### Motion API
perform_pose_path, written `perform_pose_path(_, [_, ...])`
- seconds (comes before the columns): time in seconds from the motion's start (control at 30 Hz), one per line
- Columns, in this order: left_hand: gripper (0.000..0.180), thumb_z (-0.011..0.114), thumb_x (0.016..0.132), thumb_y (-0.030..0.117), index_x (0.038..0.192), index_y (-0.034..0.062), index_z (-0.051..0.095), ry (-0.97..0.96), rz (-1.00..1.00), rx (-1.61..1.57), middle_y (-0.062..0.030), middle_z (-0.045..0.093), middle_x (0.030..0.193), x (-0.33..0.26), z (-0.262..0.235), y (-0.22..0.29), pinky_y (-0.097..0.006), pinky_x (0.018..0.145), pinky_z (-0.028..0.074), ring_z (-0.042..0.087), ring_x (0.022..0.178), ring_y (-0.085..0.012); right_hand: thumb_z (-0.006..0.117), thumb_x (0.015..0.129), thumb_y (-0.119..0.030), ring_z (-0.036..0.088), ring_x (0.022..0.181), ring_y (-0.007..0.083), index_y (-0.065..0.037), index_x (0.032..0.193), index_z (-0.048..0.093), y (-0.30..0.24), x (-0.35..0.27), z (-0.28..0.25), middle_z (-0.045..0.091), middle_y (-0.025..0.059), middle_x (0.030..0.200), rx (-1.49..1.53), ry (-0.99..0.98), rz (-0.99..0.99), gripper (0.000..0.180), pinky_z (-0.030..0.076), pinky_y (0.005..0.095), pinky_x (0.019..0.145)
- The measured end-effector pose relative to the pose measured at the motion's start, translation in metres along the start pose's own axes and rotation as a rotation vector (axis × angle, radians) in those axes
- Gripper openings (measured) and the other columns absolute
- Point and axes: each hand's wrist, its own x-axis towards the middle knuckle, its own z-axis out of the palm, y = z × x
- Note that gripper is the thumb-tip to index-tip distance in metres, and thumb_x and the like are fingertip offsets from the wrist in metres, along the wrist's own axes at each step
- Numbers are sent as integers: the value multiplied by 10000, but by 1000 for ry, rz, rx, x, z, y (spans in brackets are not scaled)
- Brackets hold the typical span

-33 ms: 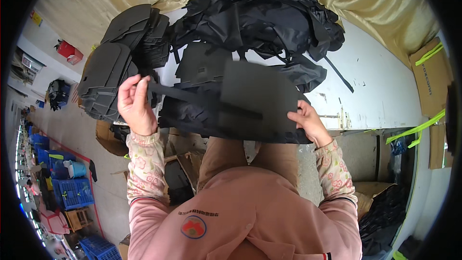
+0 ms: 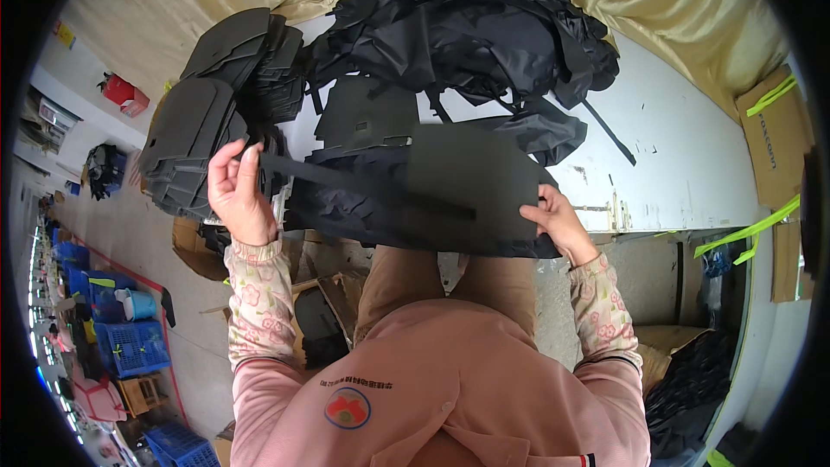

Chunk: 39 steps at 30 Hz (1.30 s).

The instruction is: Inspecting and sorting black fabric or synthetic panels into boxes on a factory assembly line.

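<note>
My left hand (image 2: pixel 238 195) pinches the end of a black strap (image 2: pixel 320 175) between thumb and fingers. The strap runs right to a dark grey, stiff flat panel (image 2: pixel 471 173). My right hand (image 2: pixel 560 220) grips that panel by its right edge, thumb on top. Panel and strap are held above the near edge of the white table (image 2: pixel 666 177). Under them lies black fabric (image 2: pixel 333 206), partly hidden. Just beyond, another dark panel (image 2: pixel 359 112) with small slots lies on the table.
At the left stand stacks of dark cut panels (image 2: pixel 194 125). A big heap of black fabric pieces (image 2: pixel 467 30) covers the back of the table, before a gold curtain (image 2: pixel 683 26). Cardboard boxes (image 2: pixel 774 138) stand at right; blue crates (image 2: pixel 134 348) sit on the floor at left.
The held panel has shifted slightly right and toward me. My left hand has moved a little left with the strap; my right hand has barely moved.
</note>
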Motion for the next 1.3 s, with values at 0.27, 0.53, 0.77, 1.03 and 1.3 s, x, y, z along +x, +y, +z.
perform_pose_path(0.27, [156, 659, 866, 54, 1011, 56, 601, 188, 244, 617, 55, 515, 823, -3, -69, -34, -168, 591, 328, 392, 658, -23, 715, 799, -73, 522, 537, 47, -50, 992, 530, 28, -18, -43, 603, -25, 708, -328, 183, 125, 269, 380, 204, 408])
perform_pose_path(0.53, [108, 594, 838, 0, 933, 36, 631, -570, -46, 460, -101, 648, 965, -93, 20, -25, -346, 858, 449, 584, 962, -246, 674, 839, -49, 573, 582, 36, -14, 1045, 540, 31, -20, -53, 654, 25, 801, 10, 137, 116, 248, 420, 157, 449])
perform_pose_path(0.77, [414, 526, 956, 311, 1258, 31, 490, -517, -1681, -742, -123, 533, 1258, -213, 97, -77, -396, 1044, 389, 528, 1143, -255, 667, 854, -65, 630, 657, 66, 15, 1088, 541, 14, -30, -33, 672, 69, 899, 284, 146, 127, 278, 497, 163, 526])
perform_pose_path(1.03, [348, 636, 891, 166, 1201, 46, 536, -181, -1522, -741, -48, 571, 1186, -217, 134, -87, -368, 991, 413, 517, 1148, -207, 667, 827, 5, 611, 752, 89, 11, 1097, 491, 22, -32, -23, 655, 85, 939, 70, 215, 8, 323, 465, 178, 593])
perform_pose_path(1.3, [335, 647, 875, 148, 1183, 56, 550, -212, -1494, -708, -33, 584, 1178, -216, 135, -85, -343, 978, 406, 548, 1089, -181, 656, 829, 31, 591, 866, 112, 10, 1098, 467, 24, -32, -21, 630, 89, 964, -237, 255, -177, 330, 474, 240, 777])
